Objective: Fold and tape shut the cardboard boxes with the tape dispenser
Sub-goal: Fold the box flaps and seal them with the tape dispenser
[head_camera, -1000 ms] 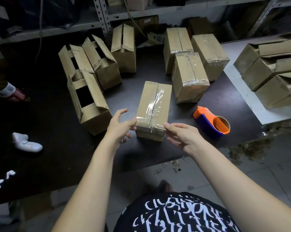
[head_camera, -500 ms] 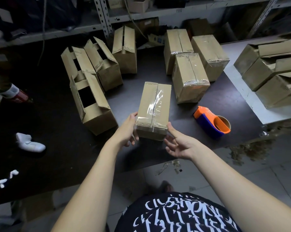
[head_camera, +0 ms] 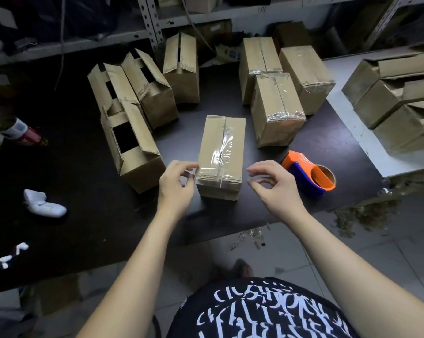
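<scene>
Head view, single frame. Both forearms reach forward over the near edge of the dark table, bare, elbows out of frame. Left hand: back of hand up, fingers curled, index and thumb tips at the near left top corner of the box. The index tip touches the cardboard edge there; cannot tell whether the fingers pinch the tape end or only rest against it. Right hand: back up, fingers loosely curled, thumb and index apart with a gap between them, holding nothing; it sits just beside the box's near right corner, not touching. The box lies flat on the table between the two hands, long axis pointing away from the person, flaps folded shut, clear tape along the centre seam and over the near edge. Tape dispenser, orange and blue, lies on the table just right of the right hand, apart from it. Left of the box: a group of untaped boxes, some with dark openings showing. Behind and right: taped boxes. Far right, on a white table: stacked boxes with loose flaps. A white object lies on the dark table, well left of the left hand.
</scene>
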Demonstrator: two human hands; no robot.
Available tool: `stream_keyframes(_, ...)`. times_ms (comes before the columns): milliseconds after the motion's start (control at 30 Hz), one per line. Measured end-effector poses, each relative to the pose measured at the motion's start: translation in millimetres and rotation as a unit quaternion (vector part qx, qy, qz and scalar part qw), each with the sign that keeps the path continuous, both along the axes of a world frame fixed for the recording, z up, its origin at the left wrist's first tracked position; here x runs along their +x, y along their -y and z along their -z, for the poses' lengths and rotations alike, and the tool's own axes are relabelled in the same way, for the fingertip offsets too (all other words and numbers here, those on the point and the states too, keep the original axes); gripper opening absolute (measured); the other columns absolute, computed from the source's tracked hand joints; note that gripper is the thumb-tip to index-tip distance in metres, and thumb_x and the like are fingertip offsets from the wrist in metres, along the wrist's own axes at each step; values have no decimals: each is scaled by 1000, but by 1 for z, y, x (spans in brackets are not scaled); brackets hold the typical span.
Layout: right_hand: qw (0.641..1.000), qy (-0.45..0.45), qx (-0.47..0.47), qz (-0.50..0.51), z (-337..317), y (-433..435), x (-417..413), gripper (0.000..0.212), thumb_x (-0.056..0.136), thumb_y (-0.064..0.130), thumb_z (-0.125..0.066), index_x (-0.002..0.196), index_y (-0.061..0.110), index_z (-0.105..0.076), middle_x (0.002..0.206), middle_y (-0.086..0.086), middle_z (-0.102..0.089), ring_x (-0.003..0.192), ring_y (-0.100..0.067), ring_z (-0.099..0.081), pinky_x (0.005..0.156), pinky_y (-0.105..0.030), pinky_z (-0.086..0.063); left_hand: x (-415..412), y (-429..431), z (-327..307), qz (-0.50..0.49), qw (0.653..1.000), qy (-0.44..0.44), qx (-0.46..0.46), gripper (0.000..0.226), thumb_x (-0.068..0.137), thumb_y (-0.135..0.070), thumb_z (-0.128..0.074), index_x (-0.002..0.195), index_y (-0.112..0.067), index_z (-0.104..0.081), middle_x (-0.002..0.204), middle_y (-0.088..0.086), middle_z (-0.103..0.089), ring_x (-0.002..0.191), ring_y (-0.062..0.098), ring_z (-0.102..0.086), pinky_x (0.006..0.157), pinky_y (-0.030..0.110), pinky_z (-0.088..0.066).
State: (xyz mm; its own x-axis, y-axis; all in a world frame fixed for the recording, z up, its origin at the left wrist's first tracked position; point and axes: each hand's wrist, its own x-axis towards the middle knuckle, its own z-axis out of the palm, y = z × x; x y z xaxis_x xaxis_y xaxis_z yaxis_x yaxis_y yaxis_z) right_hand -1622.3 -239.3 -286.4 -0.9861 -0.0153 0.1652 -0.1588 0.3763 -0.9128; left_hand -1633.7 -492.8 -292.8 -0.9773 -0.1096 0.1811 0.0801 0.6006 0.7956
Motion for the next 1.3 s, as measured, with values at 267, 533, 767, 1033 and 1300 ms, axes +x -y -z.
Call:
stream_keyframes(267, 992, -67, 86, -65, 0, -6, -3, 22, 79, -3, -84, 93, 14, -84, 108, 3, -72, 104, -10, -69, 93, -25, -54, -3, 15, -4, 134, 988, -38, -73, 32, 84, -2, -81, 110, -21, -81, 127, -3, -62, 99, 7, -59, 75, 13, -46)
stream_keyframes(533, 993, -59, 78, -64, 2, -6, -4, 15, 80, 3, -87, 87, 16, -84, 108, 3, -70, 103, -12, -69, 88, -37, -57, -4, 13, -6, 141, 987, -50, -55, 22, 84, -5, -83, 100, -19, -83, 126, -7, -70, 82, 8, -61, 62, 18, -44)
stream_keyframes(767, 996, 4, 47, -70, 1, -12, -5, 13, 79, 9, -89, 84, 20, -84, 111, 7, -68, 107, -13, -68, 92, -34, -59, -2, 5, -3, 131, 989, -53, -40, 11, 83, -10, -84, 91, -18, -84, 124, -7, -72, 109, 8, -69, 86, 27, -53)
stream_keyframes(1033, 998, 17, -17, -54, 5, -18, -7, 8, 81, 7, -87, 85, 13, -84, 114, 3, -72, 113, -15, -69, 98, -34, -59, 13, -14, 22, 67, 993, -99, 7, 7, 82, 0, -83, 84, -6, -80, 122, 6, -73, 115, 11, -70, 94, 47, -56)
stream_keyframes(1300, 988, -26, 95, -115, 0, -29, -15, 10, 80, 9, -84, 87, 16, -83, 118, 7, -69, 114, -9, -66, 96, -33, -58, 18, -12, 25, 100, 986, -132, 0, 14, 83, -4, -81, 96, 0, -81, 130, 13, -69, 114, 17, -72, 97, 36, -59)
